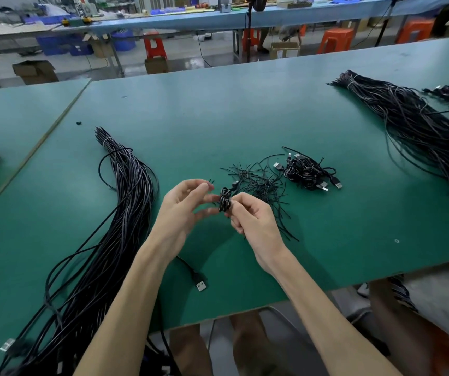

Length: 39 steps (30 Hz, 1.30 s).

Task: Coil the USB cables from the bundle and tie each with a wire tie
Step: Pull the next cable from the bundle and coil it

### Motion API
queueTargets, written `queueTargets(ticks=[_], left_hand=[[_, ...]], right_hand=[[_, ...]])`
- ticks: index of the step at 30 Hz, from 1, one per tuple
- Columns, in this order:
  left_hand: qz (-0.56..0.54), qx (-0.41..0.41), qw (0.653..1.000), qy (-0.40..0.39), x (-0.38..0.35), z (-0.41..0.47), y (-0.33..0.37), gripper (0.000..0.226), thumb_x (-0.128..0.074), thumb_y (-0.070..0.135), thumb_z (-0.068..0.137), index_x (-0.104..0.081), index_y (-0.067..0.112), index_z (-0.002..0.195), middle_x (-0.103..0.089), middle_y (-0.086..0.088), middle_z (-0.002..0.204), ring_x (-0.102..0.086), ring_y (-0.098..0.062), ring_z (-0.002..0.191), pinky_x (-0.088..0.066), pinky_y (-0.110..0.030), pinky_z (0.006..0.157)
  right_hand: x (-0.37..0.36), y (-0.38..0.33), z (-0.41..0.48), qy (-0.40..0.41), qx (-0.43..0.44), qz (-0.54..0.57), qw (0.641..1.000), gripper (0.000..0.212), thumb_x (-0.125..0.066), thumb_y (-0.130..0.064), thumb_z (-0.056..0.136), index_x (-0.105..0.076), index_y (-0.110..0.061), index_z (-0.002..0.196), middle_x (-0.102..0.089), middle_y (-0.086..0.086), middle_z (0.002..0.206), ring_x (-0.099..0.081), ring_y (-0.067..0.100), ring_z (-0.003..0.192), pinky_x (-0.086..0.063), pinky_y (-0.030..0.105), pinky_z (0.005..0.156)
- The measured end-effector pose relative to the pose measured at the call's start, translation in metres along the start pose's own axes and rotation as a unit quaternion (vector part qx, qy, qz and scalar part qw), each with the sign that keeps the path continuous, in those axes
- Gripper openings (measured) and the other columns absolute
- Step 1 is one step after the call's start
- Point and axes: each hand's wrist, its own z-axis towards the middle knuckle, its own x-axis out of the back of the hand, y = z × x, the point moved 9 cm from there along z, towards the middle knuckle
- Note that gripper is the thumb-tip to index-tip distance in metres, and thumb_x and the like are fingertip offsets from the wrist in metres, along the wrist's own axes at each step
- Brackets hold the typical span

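— Where's the coil point(224, 199)?
— Over the counter point(218, 109), toward its near edge, right of the bundle point(125, 191). It's upright, pinched in my right grip point(253, 215). My left grip point(182, 210), fingers loose, waits just left; ties point(258, 183) lie behind.

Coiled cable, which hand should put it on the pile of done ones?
Right, probably. The right hand grips the coiled cable, and the pile of tied coils lies on that side. The left hand sits farther from the pile.
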Motion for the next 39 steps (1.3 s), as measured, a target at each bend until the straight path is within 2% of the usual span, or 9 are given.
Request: queueTargets(ticks=[5, 11, 16, 22, 25, 28, 32, 35, 39], left_hand=[[0.165, 0.107, 0.977, -0.087, -0.012, -0.006, -0.023, 0.051, -0.067, 0.063, 0.09, -0.073, 0.013, 0.091, -0.061, -0.012, 0.08, -0.053, -0.024, 0.068, -0.039, -0.027, 0.051], [0.145, 0.008, 0.984, -0.106, -0.014, -0.008, 0.0, 0.024, -0.075, 0.024, 0.091, -0.078, 0.015, 0.113, -0.076, -0.012, 0.11, -0.063, -0.015, 0.089, -0.046, -0.023, 0.064], [0.194, -0.127, 0.97, -0.075, -0.021, -0.009, 0.024, 0.033, -0.071, -0.014, 0.084, -0.078, 0.011, 0.104, -0.071, -0.018, 0.103, -0.067, -0.023, 0.093, -0.054, -0.032, 0.079], [0.257, -0.229, 0.938, -0.044, -0.03, -0.017, 0.037, 0.038, -0.064, -0.027, 0.08, -0.08, 0.004, 0.094, -0.069, -0.014, 0.103, -0.069, -0.009, 0.094, -0.056, -0.019, 0.078], [0.245, -0.202, 0.946, -0.063, -0.025, -0.012, 0.03, 0.038, -0.058, -0.023, 0.089, -0.079, 0.007, 0.102, -0.072, -0.01, 0.113, -0.069, -0.017, 0.109, -0.056, -0.024, 0.086], [0.122, -0.082, 0.989, -0.034, -0.008, -0.004, 0.014, 0.02, -0.062, 0.015, 0.101, -0.073, 0.005, 0.114, -0.075, -0.006, 0.108, -0.071, -0.023, 0.109, -0.057, -0.024, 0.08], [0.221, 0.05, 0.974, -0.004, 0.001, 0.001, -0.011, 0.075, -0.061, 0.073, 0.088, -0.061, -0.002, 0.095, -0.062, -0.005, 0.07, -0.054, -0.022, 0.062, -0.045, -0.022, 0.053], [0.213, 0.08, 0.972, -0.064, -0.005, -0.003, -0.017, 0.066, -0.069, 0.069, 0.082, -0.061, 0.004, 0.086, -0.054, -0.003, 0.063, -0.044, -0.018, 0.051, -0.035, -0.024, 0.046], [0.214, 0.007, 0.974, -0.074, -0.008, -0.003, -0.001, 0.026, -0.084, 0.032, 0.084, -0.076, 0.01, 0.095, -0.071, -0.005, 0.079, -0.059, -0.017, 0.067, -0.05, -0.027, 0.06]], right_hand=[[-0.002, -0.004, -0.001, -0.004, 0.032, -0.069, 0.997, 0.028, -0.053, -0.011, 0.103, -0.06, -0.014, 0.075, -0.049, -0.015, 0.056, -0.034, 0.008, 0.055, -0.031, 0.02, 0.053], [0.0, -0.001, 0.0, -0.006, 0.026, -0.067, 0.997, 0.026, -0.056, -0.02, 0.102, -0.064, -0.018, 0.077, -0.048, -0.016, 0.06, -0.035, 0.008, 0.058, -0.031, 0.023, 0.056], [-0.004, 0.004, 0.002, -0.018, 0.005, -0.04, 0.999, 0.032, -0.058, -0.029, 0.099, -0.063, 0.001, 0.091, -0.047, 0.013, 0.075, -0.031, 0.024, 0.063, -0.024, 0.047, 0.057], [0.002, 0.007, 0.003, -0.009, -0.003, 0.011, 1.0, 0.021, -0.053, -0.009, 0.101, -0.065, -0.008, 0.083, -0.047, -0.005, 0.062, -0.037, 0.009, 0.056, -0.031, 0.02, 0.051], [0.005, 0.008, 0.003, 0.016, -0.002, 0.011, 1.0, 0.021, -0.056, -0.013, 0.1, -0.063, -0.009, 0.081, -0.044, -0.007, 0.063, -0.036, 0.011, 0.06, -0.03, 0.024, 0.055], [0.008, 0.005, 0.003, 0.032, 0.018, -0.038, 0.999, 0.025, -0.057, -0.02, 0.1, -0.059, -0.015, 0.076, -0.045, -0.007, 0.063, -0.036, 0.015, 0.062, -0.03, 0.032, 0.057], [0.003, -0.006, -0.002, 0.028, 0.065, -0.117, 0.991, 0.027, -0.057, -0.019, 0.101, -0.056, -0.013, 0.074, -0.044, -0.008, 0.062, -0.036, 0.009, 0.06, -0.032, 0.027, 0.058], [0.0, -0.011, -0.004, 0.018, 0.081, -0.155, 0.984, 0.029, -0.057, -0.017, 0.102, -0.055, -0.014, 0.073, -0.042, -0.013, 0.059, -0.034, 0.005, 0.058, -0.031, 0.02, 0.055], [0.004, -0.006, -0.002, 0.017, 0.057, -0.142, 0.988, 0.027, -0.058, -0.017, 0.101, -0.057, -0.015, 0.074, -0.044, -0.013, 0.059, -0.034, 0.007, 0.058, -0.031, 0.023, 0.055]])
